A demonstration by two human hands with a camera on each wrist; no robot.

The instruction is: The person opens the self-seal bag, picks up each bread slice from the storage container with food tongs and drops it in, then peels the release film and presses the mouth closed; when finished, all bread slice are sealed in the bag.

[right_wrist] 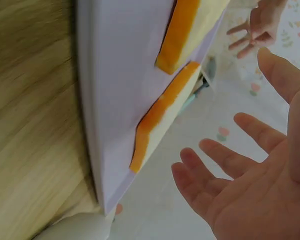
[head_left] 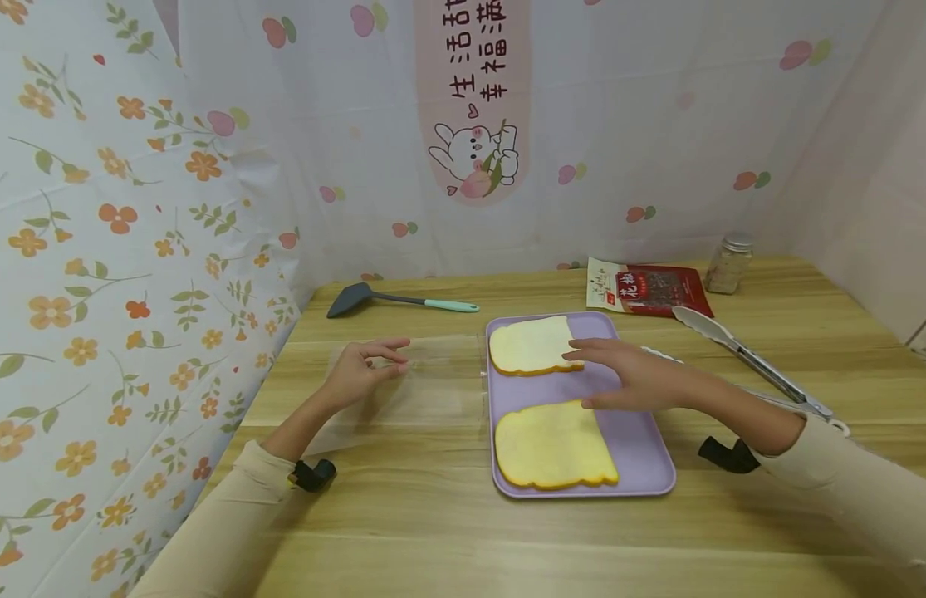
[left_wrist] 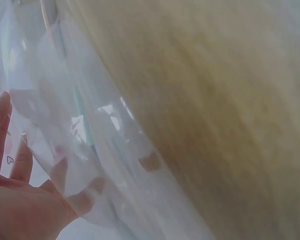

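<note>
In the head view, my left hand (head_left: 367,371) is at a sheet of clear plastic (head_left: 440,390) on the left of the table. In the left wrist view its fingers are spread and fairly straight; the thumb shows through the clear plastic (left_wrist: 125,165). My right hand (head_left: 634,378) hovers over the lilac tray (head_left: 649,457), fingers extended and apart, nothing in it. Two bread slices lie flat on the tray: a whiter far slice (head_left: 531,345), overlapped by the right fingertips in the head view, and a yellower near slice (head_left: 554,446). Both have orange-brown crusts.
A dark turner (head_left: 350,299) with a mint handle lies at the back left. At the back right are a red spice packet (head_left: 660,289), a lidded glass jar (head_left: 729,263) and metal tongs (head_left: 765,365). Printed cloth (head_left: 343,199) hangs behind and left of the table.
</note>
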